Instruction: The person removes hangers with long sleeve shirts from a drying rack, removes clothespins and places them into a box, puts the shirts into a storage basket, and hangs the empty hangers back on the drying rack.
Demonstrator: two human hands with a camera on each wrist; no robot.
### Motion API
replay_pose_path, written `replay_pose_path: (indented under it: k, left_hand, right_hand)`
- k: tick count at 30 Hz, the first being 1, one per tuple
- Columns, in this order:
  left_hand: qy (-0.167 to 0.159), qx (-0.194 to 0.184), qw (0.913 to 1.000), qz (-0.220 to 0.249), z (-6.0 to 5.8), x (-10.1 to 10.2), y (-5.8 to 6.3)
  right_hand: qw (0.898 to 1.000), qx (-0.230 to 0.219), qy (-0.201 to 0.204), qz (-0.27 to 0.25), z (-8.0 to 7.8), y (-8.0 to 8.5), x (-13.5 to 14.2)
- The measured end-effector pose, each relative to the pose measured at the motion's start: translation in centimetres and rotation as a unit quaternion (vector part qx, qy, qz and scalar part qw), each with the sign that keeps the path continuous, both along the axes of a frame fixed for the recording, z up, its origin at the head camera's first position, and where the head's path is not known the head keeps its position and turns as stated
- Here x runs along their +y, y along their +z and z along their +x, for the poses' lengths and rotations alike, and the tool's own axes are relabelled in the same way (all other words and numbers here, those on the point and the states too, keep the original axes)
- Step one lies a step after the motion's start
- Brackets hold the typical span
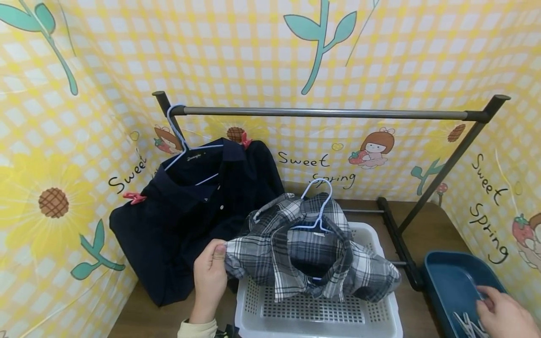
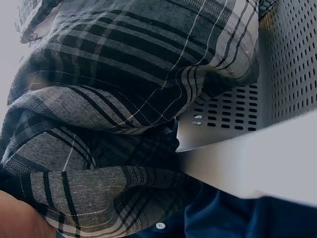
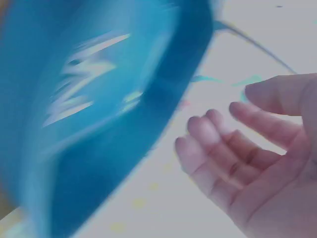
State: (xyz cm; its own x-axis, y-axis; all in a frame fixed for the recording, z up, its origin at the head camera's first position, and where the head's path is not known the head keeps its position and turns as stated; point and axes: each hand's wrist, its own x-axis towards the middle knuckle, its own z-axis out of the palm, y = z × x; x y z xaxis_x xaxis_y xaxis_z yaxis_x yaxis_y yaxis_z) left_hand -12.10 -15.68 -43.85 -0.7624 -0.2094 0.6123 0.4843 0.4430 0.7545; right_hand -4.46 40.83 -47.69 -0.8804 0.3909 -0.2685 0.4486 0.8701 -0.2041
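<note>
My left hand (image 1: 210, 271) pinches one shoulder of a grey-and-black plaid shirt (image 1: 253, 256) between thumb and fingers. The shirt lies over a white perforated basket (image 1: 317, 310), and a pale blue hanger (image 1: 320, 217) pokes up through its collar. In the left wrist view the plaid cloth (image 2: 124, 59) hangs in folds beside the basket wall. My right hand (image 1: 507, 312) is above a blue tray (image 1: 448, 277) with white clothespins (image 1: 467, 324) in it. In the right wrist view its fingers (image 3: 237, 153) are loosely bent and hold nothing; the clothespins are blurred.
A metal rack bar (image 1: 321, 112) runs across the back. From its left end hangs a navy shirt (image 1: 186, 216) on another pale blue hanger (image 1: 177, 131), with red clothespins (image 1: 134, 198) at its shoulders. The rack's right leg (image 1: 439, 173) slants down beside the tray. Patterned cloth surrounds the table.
</note>
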Motion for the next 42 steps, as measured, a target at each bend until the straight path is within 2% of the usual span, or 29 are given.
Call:
replay_pose_path:
  k: [2,5,8,10,11,13,16,18,20,25,29,32,36,39,42]
  left_hand:
    - [0.0,0.005,1.0,0.002,0.1,0.0,0.2]
    - [0.0,0.021,0.9997,0.012,0.2,0.0,0.3]
    - [0.002,0.055,0.9984,0.017,0.3,0.0,0.3]
    - [-0.002,0.077,0.9968,0.021,0.2,0.1,0.1]
    - [-0.006,0.087,0.996,0.022,0.2,0.1,0.0]
    - [-0.012,0.098,0.9948,0.025,0.2,0.2,-0.1]
    - [-0.012,0.102,0.9943,0.029,0.4,0.3,-0.1]
    - [-0.012,0.103,0.9942,0.03,0.5,0.4,-0.1]
    - [-0.017,0.106,0.9939,0.027,0.5,0.4,-0.1]
    - [-0.033,0.106,0.9938,0.004,0.3,-0.1,-0.1]
    - [-0.027,0.099,0.9933,-0.053,0.1,-0.6,-0.1]
    - [-0.034,0.089,0.9908,-0.096,0.2,-0.7,0.0]
    - [-0.053,0.073,0.9879,-0.126,0.3,-0.7,0.4]
    - [-0.041,0.065,0.9825,-0.17,0.5,-0.7,0.8]
    - [-0.027,0.059,0.9715,-0.228,0.6,-0.7,1.2]
  right_hand:
    - [0.994,0.091,0.051,-0.024,0.0,1.7,-1.9]
    - [0.967,0.217,0.117,-0.058,0.3,3.9,-5.7]
    - [0.925,0.307,0.186,-0.121,0.5,5.2,-9.5]
    - [0.897,0.336,0.227,-0.175,0.4,5.8,-11.5]
    - [0.88,0.352,0.25,-0.2,0.3,6.0,-12.3]
    - [0.857,0.364,0.279,-0.235,0.0,6.2,-13.8]
    - [0.849,0.364,0.291,-0.25,-0.6,6.3,-15.4]
    - [0.852,0.363,0.28,-0.251,-0.8,6.1,-16.1]
    - [0.849,0.37,0.275,-0.259,-1.0,5.9,-16.5]
    - [0.817,0.395,0.288,-0.305,-1.2,5.9,-16.7]
    - [0.801,0.396,0.292,-0.341,-1.2,6.5,-16.6]
    - [0.796,0.406,0.29,-0.342,-1.2,6.9,-16.3]
    - [0.797,0.421,0.28,-0.329,-1.4,7.3,-16.2]
    - [0.798,0.428,0.276,-0.322,-1.6,7.5,-16.3]
    - [0.798,0.435,0.274,-0.315,-1.6,7.5,-16.3]
